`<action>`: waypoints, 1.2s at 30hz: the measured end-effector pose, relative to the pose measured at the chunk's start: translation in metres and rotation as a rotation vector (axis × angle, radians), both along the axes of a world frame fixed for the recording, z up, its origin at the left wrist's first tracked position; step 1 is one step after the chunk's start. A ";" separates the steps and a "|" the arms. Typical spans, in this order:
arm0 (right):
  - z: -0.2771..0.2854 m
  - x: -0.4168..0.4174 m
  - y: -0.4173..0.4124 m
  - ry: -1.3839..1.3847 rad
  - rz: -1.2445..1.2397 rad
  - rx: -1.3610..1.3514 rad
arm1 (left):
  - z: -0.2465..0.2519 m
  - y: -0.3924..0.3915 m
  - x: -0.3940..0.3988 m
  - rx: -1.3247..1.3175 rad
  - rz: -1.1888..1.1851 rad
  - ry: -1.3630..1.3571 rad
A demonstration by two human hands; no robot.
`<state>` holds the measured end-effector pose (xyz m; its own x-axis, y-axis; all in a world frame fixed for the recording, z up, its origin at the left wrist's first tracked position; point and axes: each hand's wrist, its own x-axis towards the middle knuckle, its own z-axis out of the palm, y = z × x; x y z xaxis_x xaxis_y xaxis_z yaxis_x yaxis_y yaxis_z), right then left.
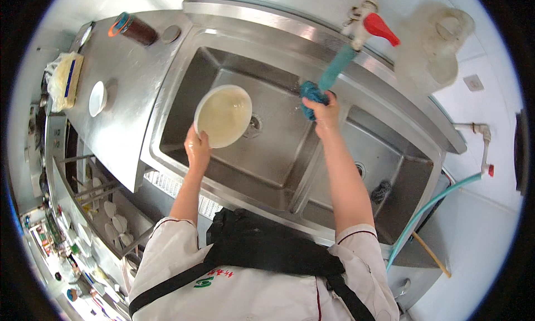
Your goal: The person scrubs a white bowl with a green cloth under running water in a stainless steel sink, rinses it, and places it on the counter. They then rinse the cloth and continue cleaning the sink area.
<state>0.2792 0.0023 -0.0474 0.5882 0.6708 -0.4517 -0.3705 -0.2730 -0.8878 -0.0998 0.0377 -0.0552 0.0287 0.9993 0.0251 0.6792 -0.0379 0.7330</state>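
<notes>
My left hand (197,149) grips the lower left rim of a pale, round bowl (223,116), which is tilted over the drain side of the larger steel sink basin (267,154). A blue-green cloth (311,99) is bunched in my right hand (326,112), above the edge between the two basins. Directly over that cloth is the end of a green hose (337,66), fitted to a tap with a red lever (380,28). Whether water runs from it I cannot tell for sure. A dark scouring pad (381,191) lies in the smaller basin (368,154).
On the steel counter at left are a small white bowl (98,98), a dark bottle (136,29), a round lid (171,34) and a plastic-wrapped package (69,80). Racks with dishes (119,224) stand lower left. A teal hose (434,199) hangs at right beside a wooden stick (431,255).
</notes>
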 end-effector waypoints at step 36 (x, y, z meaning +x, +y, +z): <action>0.053 0.038 -0.069 -0.514 0.062 0.189 | 0.043 0.025 0.272 -0.907 -0.293 -1.212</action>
<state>0.3173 -0.0669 0.0061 0.6582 0.7527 0.0147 0.1354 -0.0991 -0.9858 0.1718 0.0631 -0.0117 0.6321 0.6540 -0.4157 -0.2724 0.6897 0.6709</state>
